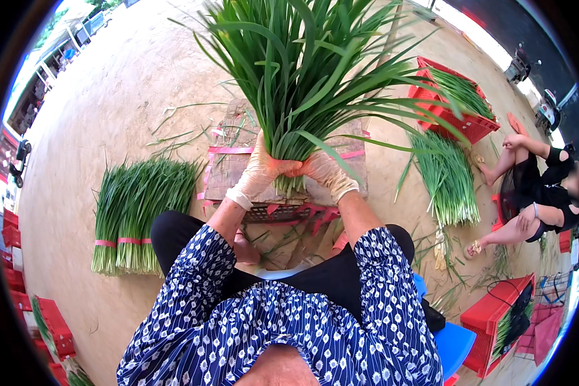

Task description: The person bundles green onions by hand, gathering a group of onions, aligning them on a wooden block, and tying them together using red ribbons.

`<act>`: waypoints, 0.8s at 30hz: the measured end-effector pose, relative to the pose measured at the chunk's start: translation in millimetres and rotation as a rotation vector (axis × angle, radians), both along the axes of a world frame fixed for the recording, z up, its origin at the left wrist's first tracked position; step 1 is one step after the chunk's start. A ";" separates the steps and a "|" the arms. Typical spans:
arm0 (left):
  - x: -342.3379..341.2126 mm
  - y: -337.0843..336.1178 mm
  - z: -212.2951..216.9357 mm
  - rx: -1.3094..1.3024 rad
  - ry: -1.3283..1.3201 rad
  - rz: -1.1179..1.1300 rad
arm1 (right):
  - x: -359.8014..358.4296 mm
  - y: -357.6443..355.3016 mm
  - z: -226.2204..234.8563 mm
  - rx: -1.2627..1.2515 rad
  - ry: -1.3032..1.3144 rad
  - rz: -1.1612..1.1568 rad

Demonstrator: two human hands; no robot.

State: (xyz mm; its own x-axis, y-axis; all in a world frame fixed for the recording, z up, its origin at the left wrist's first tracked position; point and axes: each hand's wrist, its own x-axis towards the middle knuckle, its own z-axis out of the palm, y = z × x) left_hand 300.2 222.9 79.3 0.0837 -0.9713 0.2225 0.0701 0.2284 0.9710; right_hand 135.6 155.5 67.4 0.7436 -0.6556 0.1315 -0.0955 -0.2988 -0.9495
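Both gloved hands, left hand [260,168] and right hand [325,172], clamp shut around the upright chive bunch [302,71], squaring its stalk ends on the crate [238,167].

Both gloved hands, left hand [258,171] and right hand [326,174], clasp an upright chive bunch [302,71].

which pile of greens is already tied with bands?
The bundles lying on the ground to the person's left: pink bands wrap their stalk ends. The bunch in both gloved hands and the loose pile on the right show none.
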 end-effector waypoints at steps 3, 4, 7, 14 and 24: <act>-2.0 3.7 13.1 -0.077 -0.067 0.039 | -1.0 7.0 19.2 0.072 -0.099 -0.010; -0.5 3.5 13.2 -0.116 -0.082 0.044 | -1.3 9.0 23.9 0.052 -0.064 -0.009; 15.3 6.4 -6.8 -0.054 -0.106 0.043 | 8.5 17.9 25.3 -0.019 -0.083 -0.002; 4.8 8.9 -10.4 0.092 0.033 -0.053 | 18.6 -5.5 -33.0 0.686 -0.460 0.055; 1.9 4.5 -6.1 0.012 -0.110 0.037 | 22.9 11.4 -21.9 0.180 -0.477 -0.089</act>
State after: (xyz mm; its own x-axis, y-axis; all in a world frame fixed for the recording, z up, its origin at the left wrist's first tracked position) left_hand 302.1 227.5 73.2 0.0951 -0.9706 0.2210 -0.0450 0.2176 0.9750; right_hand 158.5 166.9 45.4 0.5688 -0.7573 0.3210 0.3427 -0.1366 -0.9295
